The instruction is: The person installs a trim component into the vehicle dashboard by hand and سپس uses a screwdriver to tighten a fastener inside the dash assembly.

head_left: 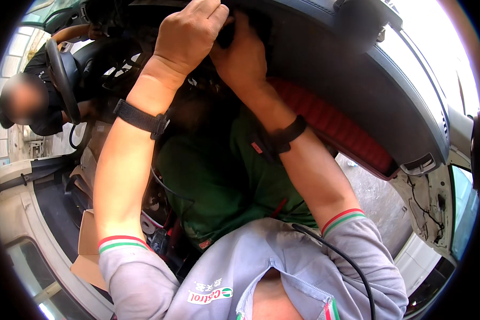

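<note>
Both my hands are up at the dashboard (314, 37) of a vehicle, close together at the top of the view. My left hand (189, 34) is closed, its fingers curled at the upper edge; what it grips, if anything, is hidden. Just beside it, my right hand (242, 58) reaches into a dark opening in the dashboard. Shadow hides most of its fingers. Something black shows between the two hands, too dark to name. A black strap (141, 118) goes round my left wrist, and another strap (290, 133) round my right.
On the left, another person in dark clothes (42, 69) is beside the steering wheel (61, 80). A red ribbed panel (330, 122) lies below the dashboard. An open cardboard box (88, 256) stands at lower left. A black cable (346, 256) crosses my right sleeve.
</note>
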`<state>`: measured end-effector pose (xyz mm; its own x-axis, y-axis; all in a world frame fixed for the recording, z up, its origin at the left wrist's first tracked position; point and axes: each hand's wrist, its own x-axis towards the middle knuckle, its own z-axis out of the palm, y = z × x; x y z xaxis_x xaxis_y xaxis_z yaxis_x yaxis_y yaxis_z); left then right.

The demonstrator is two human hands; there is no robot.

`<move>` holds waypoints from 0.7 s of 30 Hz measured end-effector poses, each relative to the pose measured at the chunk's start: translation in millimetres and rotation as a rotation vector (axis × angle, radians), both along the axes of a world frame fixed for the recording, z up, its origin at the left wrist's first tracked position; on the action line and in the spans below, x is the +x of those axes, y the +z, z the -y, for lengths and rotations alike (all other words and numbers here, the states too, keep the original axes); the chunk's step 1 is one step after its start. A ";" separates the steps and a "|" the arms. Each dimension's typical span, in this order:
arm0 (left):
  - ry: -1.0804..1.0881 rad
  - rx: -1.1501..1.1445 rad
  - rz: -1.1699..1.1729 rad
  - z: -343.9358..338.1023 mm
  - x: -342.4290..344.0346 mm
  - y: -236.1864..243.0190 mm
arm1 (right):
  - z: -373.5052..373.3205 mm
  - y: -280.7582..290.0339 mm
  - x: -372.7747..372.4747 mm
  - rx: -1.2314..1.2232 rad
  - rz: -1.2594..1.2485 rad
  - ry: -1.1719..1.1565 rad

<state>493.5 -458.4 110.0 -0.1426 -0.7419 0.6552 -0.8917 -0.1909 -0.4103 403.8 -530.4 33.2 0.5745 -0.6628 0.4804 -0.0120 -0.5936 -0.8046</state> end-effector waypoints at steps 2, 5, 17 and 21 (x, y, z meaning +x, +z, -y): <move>-0.010 -0.009 0.003 1.2 0.6 -3.2 | 2.0 -2.2 0.3 0.005 -0.005 0.020; -0.003 -0.016 -0.008 1.1 3.8 -6.1 | 1.7 -2.1 0.1 0.008 -0.009 0.006; 0.108 -0.023 -0.301 -0.5 -1.4 0.5 | -1.6 4.5 -0.7 -0.006 0.008 -0.045; 0.072 -0.021 -0.285 2.6 2.4 -1.9 | 1.2 0.7 0.5 0.005 -0.014 -0.013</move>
<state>495.9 -461.0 108.1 0.1015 -0.7291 0.6768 -0.9544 -0.2634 -0.1406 404.3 -531.6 33.9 0.5723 -0.6726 0.4691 -0.0313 -0.5896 -0.8071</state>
